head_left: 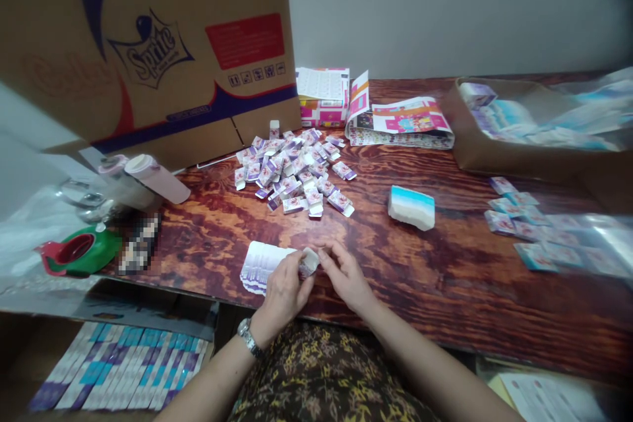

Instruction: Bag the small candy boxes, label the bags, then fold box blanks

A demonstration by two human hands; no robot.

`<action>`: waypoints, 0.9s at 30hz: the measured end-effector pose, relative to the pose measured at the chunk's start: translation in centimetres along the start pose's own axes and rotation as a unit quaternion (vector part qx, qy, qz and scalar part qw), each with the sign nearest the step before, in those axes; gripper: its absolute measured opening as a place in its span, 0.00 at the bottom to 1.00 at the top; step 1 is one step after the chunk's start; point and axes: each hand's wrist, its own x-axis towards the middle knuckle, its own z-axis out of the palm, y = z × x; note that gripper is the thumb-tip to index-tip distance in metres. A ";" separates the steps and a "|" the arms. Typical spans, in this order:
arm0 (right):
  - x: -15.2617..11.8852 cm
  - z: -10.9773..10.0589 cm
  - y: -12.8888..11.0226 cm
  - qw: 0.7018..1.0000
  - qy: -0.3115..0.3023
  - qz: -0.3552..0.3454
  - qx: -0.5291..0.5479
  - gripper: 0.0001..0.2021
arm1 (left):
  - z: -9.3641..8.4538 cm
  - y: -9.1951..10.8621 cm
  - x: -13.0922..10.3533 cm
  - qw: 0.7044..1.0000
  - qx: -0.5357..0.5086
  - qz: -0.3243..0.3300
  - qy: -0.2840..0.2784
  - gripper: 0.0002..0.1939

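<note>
carton [308,262] between both hands' fingertips

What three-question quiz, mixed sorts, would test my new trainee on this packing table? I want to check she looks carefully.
1. True or false: both hands hold one small carton.
2. The heap of folded cartons lies: A) beyond the hands, B) in the brown tray, C) on the floor.
3. What lies flat under the left hand?

Key: 1 true. 2 A. 3 A fanned stack of flat blanks.
</note>
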 end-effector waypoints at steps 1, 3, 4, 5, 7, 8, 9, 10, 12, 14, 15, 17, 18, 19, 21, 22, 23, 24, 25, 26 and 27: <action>0.3 0.0 0.0 1.000 -0.010 0.012 0.015 0.11 | 0.1 0.0 0.0 1.000 0.011 -0.001 -0.001 0.28; 0.5 0.1 -0.1 1.000 -0.021 0.017 0.000 0.08 | 0.3 0.0 -0.1 1.000 0.026 -0.008 -0.001 0.34; 0.5 0.1 -0.2 0.999 -0.014 0.012 -0.028 0.08 | 0.4 0.0 -0.2 0.999 0.030 -0.011 -0.002 0.35; 0.3 0.2 -0.5 0.998 -0.004 0.001 -0.063 0.08 | 0.5 0.1 -0.2 0.999 0.030 -0.012 -0.005 0.36; -0.1 0.3 -0.9 0.991 0.001 -0.037 -0.128 0.09 | 0.7 0.0 -0.2 0.999 0.027 -0.009 -0.015 0.35; -0.3 0.4 -1.1 0.987 -0.009 -0.058 -0.147 0.11 | 0.9 -0.1 -0.1 1.000 0.025 -0.006 -0.018 0.35; -0.5 0.4 -1.1 0.985 -0.027 -0.075 -0.155 0.13 | 1.0 -0.3 0.2 1.000 0.023 -0.002 -0.019 0.35; -0.5 0.3 -1.1 0.983 -0.047 -0.085 -0.157 0.15 | 1.0 -0.6 0.6 1.000 0.021 -0.001 -0.020 0.35; -0.1 0.2 -0.4 0.982 -0.064 -0.083 -0.156 0.18 | 0.9 -1.2 2.2 1.000 0.013 -0.017 -0.014 0.34; 0.7 0.1 0.9 0.982 -0.057 -0.070 -0.166 0.21 | 0.3 -1.9 4.5 0.999 0.002 -0.052 0.007 0.35; 1.0 0.2 1.6 0.979 -0.056 -0.069 -0.186 0.24 | -0.1 -2.1 5.6 0.997 -0.003 -0.067 0.029 0.38; 1.5 0.5 3.3 0.960 -0.077 -0.083 -0.256 0.34 | -1.2 -2.4 7.4 0.996 -0.007 -0.059 0.070 0.43; 1.5 0.7 4.0 0.945 -0.094 -0.094 -0.300 0.38 | -1.7 -2.4 7.8 0.996 -0.012 -0.046 0.077 0.43; 1.5 1.0 4.7 0.928 -0.108 -0.104 -0.341 0.41 | -2.0 -2.4 7.8 0.997 -0.023 -0.035 0.072 0.42; 1.1 1.4 5.8 0.906 -0.110 -0.111 -0.393 0.39 | -2.0 -2.5 6.7 0.997 -0.060 -0.034 0.038 0.35; 0.9 1.5 6.1 0.904 -0.103 -0.110 -0.401 0.36 | -1.8 -2.5 5.6 0.996 -0.079 -0.044 0.017 0.32; 0.8 1.5 6.2 0.907 -0.094 -0.109 -0.396 0.32 | -1.4 -2.6 4.4 0.994 -0.092 -0.058 -0.002 0.30; 0.7 1.4 6.3 0.915 -0.083 -0.107 -0.379 0.29 | -1.0 -2.6 3.2 0.993 -0.094 -0.069 -0.019 0.29; 0.6 1.3 6.1 0.928 -0.070 -0.102 -0.353 0.26 | -0.6 -2.6 2.0 0.993 -0.084 -0.071 -0.032 0.30; 0.7 1.1 5.9 0.943 -0.058 -0.091 -0.316 0.23 | -0.1 -2.6 1.0 0.995 -0.065 -0.064 -0.045 0.33; 0.8 1.0 5.5 0.959 -0.046 -0.074 -0.271 0.21 | 0.2 -2.4 0.2 0.996 -0.040 -0.049 -0.058 0.35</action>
